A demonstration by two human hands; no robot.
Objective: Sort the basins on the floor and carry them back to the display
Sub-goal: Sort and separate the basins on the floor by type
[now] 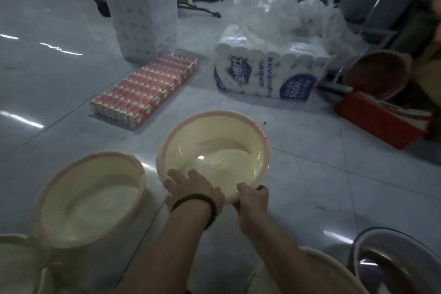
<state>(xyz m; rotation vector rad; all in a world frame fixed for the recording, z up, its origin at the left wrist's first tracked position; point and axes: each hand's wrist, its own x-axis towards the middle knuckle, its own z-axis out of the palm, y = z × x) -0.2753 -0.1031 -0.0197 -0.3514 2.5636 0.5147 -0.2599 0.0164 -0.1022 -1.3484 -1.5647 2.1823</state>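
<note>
Both grips close on the near rim of the cream basin (214, 150): the left hand (195, 188) lies over the rim with its fingers curled onto the ribbed pink edge, and the right hand (253, 200) pinches the rim just beside it, thumb inside the bowl. The basin's bowl extends away from the hands, mouth up, over the middle of the tiled floor (310, 174); whether it rests there or is lifted I cannot tell. Both forearms reach forward and converge, the left wrist wearing a dark bracelet (198, 200).

Toward the floor's far edge stands a tall wrapped roll pack (143, 7), with a low toilet-roll bundle (262, 74) to its right and a flat red pack (145, 88) between them. A second cream basin (90, 198) sits near the left edge, and a metal basin (393, 262) occupies the near right corner.
</note>
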